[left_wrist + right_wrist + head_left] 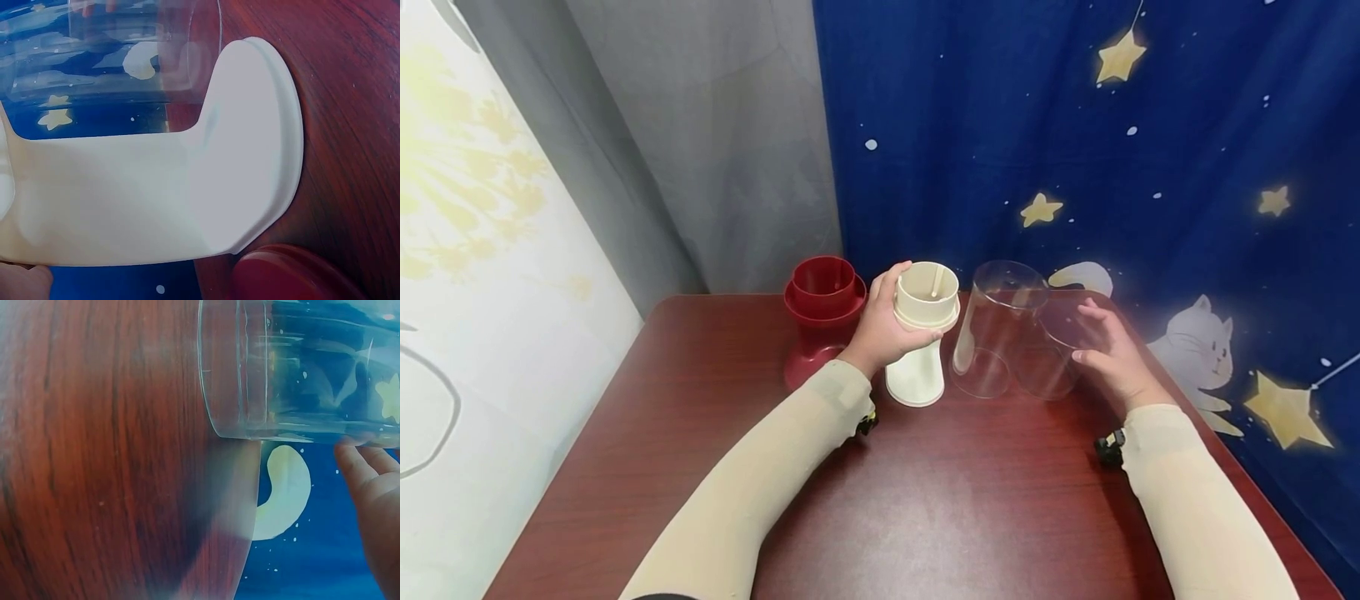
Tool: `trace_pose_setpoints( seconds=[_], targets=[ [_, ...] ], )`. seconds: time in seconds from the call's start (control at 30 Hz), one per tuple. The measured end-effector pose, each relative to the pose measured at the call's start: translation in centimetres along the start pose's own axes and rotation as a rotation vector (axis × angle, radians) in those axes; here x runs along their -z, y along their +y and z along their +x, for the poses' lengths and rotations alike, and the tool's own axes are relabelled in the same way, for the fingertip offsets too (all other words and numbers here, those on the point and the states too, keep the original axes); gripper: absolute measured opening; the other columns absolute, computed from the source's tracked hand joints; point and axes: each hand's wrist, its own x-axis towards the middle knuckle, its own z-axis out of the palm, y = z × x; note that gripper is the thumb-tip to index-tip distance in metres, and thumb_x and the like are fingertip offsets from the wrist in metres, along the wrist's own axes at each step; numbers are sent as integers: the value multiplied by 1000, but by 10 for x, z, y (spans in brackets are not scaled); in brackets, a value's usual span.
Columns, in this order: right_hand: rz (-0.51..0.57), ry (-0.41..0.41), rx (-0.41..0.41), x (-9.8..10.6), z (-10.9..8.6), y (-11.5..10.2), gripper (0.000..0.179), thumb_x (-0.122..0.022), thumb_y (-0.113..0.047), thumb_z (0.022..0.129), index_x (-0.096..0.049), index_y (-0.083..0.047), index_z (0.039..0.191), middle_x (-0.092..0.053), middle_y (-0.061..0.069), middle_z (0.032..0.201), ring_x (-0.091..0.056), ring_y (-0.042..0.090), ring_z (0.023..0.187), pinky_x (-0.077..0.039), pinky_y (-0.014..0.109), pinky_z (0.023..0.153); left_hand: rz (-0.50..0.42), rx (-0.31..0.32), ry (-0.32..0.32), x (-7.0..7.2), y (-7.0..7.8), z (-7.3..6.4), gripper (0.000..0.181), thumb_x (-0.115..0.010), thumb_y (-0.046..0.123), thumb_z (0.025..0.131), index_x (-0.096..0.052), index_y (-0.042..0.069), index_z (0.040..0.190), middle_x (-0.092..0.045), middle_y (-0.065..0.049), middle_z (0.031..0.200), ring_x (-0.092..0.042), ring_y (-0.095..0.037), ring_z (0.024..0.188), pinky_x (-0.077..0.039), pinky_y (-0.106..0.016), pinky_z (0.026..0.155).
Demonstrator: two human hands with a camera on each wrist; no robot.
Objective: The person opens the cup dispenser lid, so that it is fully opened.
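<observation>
My left hand (883,329) grips a cream plastic stand (916,375) by its round upper collar, fingers behind and thumb in front. The left wrist view shows the stand's narrow neck and wide foot (250,144), with a fingertip (25,284) at the lower left corner. Two clear open cylinders stand side by side to its right, a left one (988,333) and a right one (1045,358). Beside the right cylinder is my right hand (1112,354), its fingers and thumb spread apart; in the right wrist view its fingertips are right at the clear wall (300,381).
A dark red stand (823,312) of similar shape is just left of my left hand. The reddish wooden table (925,500) ends close behind these things. A blue starry curtain (970,125) and a grey one (715,150) hang beyond it.
</observation>
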Motion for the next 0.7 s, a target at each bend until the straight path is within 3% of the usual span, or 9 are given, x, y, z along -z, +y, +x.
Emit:
trace_pose_setpoints(
  seconds=[0.33, 0.47, 0.57, 0.7],
  targets=[
    [60, 38, -23, 1, -2, -3, 83, -60, 15, 94, -27, -11, 166, -33, 14, 167, -46, 2, 140, -42, 10, 107, -21, 4, -19, 1, 5, -3, 120, -100, 33, 65, -30, 44, 162, -36, -2, 163, -44, -23, 143, -47, -49, 114],
    [32, 75, -16, 3, 0, -9, 85, -61, 15, 94, -25, -11, 166, -31, 16, 167, -41, 8, 145, -39, 10, 109, -24, 32, -36, 3, 8, -3, 120, -99, 35, 68, -27, 47, 163, -28, -3, 169, -32, -25, 153, -41, -54, 119],
    [-60, 109, -4, 6, 2, -17, 87, -63, 14, 92, -25, -11, 167, -23, 19, 172, -29, 18, 157, -33, 11, 115, -32, 55, -46, 4, 10, -4, 121, -98, 35, 68, -25, 49, 163, -23, -2, 172, -26, -27, 158, -38, -58, 121],
    [-147, 123, 6, 7, 4, -29, 90, -63, 13, 91, -25, -14, 168, -13, 20, 176, -16, 29, 163, -16, 30, 131, -43, 81, -47, 5, 13, -6, 126, -99, 38, 67, -19, 52, 163, -16, 3, 176, -17, -24, 162, -33, -59, 123]
  ],
)
